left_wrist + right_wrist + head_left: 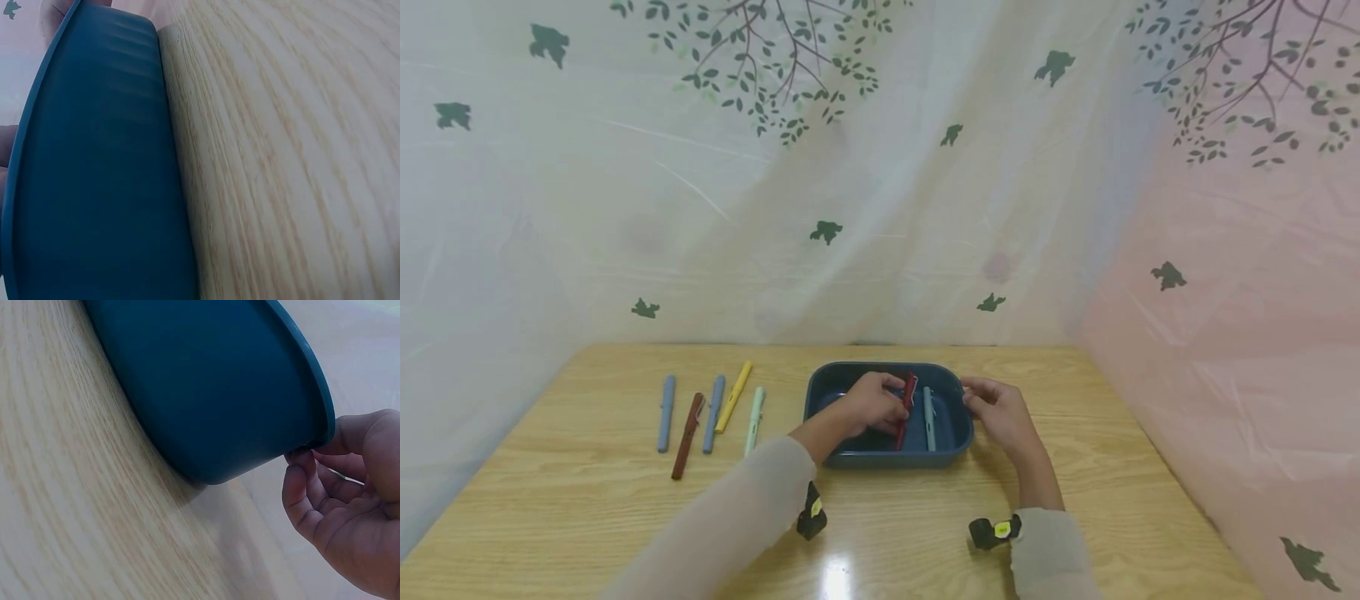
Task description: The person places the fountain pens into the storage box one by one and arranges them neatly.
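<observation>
A dark blue rectangular box (887, 460) with rounded corners stands on the table. Inside it, my left hand (874, 405) holds a red pen (910, 390), which lies lengthwise across the box. To the right of that pen, a grey-blue pen (929, 419) rests on the box floor. At the box's right end, my right hand (1000, 412) pinches the rim, thumb and fingers plainly seen in the right wrist view. In the left wrist view the box wall hides most of the left hand, with only bits of fingers (6, 145) showing past the rim.
Left of the box lie several pens: a blue one (666, 414), a dark red one (687, 437), another blue one (713, 415), a yellow one (733, 397) and a mint green one (754, 421). A patterned curtain (880, 275) borders the wooden table (895, 533) behind and at the sides.
</observation>
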`<state>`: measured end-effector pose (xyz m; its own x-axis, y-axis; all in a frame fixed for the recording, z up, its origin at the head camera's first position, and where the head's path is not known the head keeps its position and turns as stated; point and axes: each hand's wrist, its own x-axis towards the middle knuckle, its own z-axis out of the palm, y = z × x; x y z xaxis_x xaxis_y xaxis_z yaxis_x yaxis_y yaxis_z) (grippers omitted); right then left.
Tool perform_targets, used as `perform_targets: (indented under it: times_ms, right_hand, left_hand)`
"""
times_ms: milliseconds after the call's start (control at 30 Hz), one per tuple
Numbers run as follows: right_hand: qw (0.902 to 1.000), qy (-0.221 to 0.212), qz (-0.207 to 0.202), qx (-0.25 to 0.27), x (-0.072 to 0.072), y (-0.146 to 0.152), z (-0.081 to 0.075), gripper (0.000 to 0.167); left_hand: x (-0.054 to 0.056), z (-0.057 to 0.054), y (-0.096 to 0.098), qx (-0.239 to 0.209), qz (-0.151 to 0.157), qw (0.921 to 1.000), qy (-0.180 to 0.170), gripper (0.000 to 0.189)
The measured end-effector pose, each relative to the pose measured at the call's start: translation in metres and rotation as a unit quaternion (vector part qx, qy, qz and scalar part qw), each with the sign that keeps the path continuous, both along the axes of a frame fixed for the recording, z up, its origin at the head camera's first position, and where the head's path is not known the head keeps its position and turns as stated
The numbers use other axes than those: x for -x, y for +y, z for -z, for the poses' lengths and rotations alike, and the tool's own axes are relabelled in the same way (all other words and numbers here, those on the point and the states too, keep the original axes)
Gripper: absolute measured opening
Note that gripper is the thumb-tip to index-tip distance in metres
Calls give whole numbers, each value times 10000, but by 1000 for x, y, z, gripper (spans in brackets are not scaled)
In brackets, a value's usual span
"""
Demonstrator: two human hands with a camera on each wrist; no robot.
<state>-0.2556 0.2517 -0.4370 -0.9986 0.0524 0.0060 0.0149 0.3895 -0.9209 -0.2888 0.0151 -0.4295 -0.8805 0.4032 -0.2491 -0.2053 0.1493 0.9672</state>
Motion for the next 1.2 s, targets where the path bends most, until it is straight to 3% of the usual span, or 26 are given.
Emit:
perform_targets:
  times_ms: [400, 900, 1200]
  right_hand:
    - [10000, -13, 20, -8, 1, 0, 0, 32]
    - [9999, 38, -20, 116, 0, 1, 3, 31]
    - [9998, 71, -70, 194, -2, 1, -1, 32]
  left_hand:
    - [-2, 1, 8, 217, -43, 9997, -76, 53]
    - [-3, 12, 18, 105, -113, 9996, -232, 51]
    - [-6, 8, 26, 141, -136, 9997, -139, 51]
